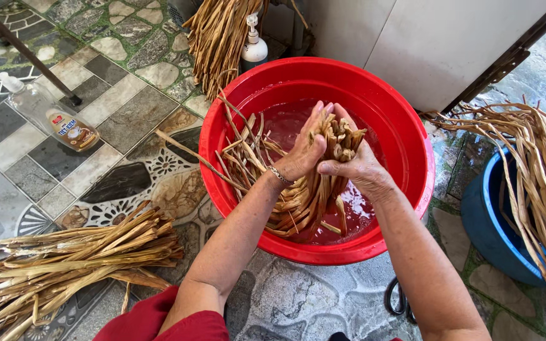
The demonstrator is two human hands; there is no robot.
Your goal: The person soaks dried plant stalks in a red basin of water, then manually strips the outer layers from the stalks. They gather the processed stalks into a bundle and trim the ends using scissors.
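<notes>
Pressing together over the basin, the fingers [323, 120] of both hands curl tight round a wet bundle of dried leaf strips [314, 189]; left hand [301, 155] and right hand [355, 165] clamp its folded top, and the tails hang into reddish water. Below sits the red basin [406, 126], on a floor [121, 107] of patterned stone tiles. More strips lie in a heap [58, 265] to the left, another sheaf [219, 38] leans behind, and long ones drape over a blue tub [494, 221] on the right. A clear bottle [48, 113] lies on the tiles; a pump bottle [254, 47] stands just behind the rim.
</notes>
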